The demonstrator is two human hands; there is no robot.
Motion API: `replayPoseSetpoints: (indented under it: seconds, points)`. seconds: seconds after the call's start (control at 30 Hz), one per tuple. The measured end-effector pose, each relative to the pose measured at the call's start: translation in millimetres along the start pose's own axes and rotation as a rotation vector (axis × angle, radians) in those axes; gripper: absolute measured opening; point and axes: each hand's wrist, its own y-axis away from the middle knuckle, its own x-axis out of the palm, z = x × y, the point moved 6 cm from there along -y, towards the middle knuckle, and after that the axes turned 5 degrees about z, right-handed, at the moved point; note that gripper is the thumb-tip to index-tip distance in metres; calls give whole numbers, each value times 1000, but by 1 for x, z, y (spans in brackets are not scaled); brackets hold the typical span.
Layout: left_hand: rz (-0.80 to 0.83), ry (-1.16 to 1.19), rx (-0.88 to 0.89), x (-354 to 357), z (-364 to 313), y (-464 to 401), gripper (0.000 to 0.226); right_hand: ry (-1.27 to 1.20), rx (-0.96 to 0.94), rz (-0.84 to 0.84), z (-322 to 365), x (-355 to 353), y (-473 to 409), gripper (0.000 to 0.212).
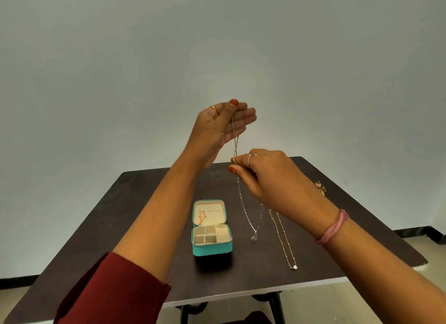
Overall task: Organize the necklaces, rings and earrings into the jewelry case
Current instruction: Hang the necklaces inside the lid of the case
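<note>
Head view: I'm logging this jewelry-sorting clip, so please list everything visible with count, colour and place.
jewelry case: 1, teal, open, table centre
rose-gold necklace: 1, in the case lid
silver necklace: 1, held up by both hands, pendant near the tabletop
gold necklace: 1, lying right of the silver one
small jewelry pieces: gold and pink, count unclear, far right
table: 1, dark brown
left hand: pinches chain top
right hand: pinches chain lower

jewelry case (212, 248) teal, cream inside | table (149, 203) dark brown | sleeve (113, 292) maroon

Small jewelry pieces (320, 188) at the table's (144, 203) far edge are indistinct.
</note>
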Motion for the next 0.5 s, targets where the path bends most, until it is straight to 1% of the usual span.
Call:
replayPoseSetpoints:
  seconds: [0.1, 0.17, 0.27, 0.33, 0.43, 0.5]
  points:
    - [41, -41, -19, 4, 6, 3, 26, -8, 8, -86, 3, -21, -1, 23]
    - [71, -24, -28, 5, 8, 5, 25, -91, 60, -127, 0, -35, -2, 19]
    - [107, -28, -38, 6, 11, 7, 22, -344, 140, -162, -11, -51, -5, 13]
    - [126, -25, -49, 7, 13, 8, 20, -483, 185, -167, -20, -57, -9, 15]
    - [177, -49, -71, 11, 15, 10, 23, -705, 243, -148, -31, -58, -15, 17]
    - [226, -18, -86, 14, 16, 11, 23, -841, 277, -137, -38, -55, -18, 21]
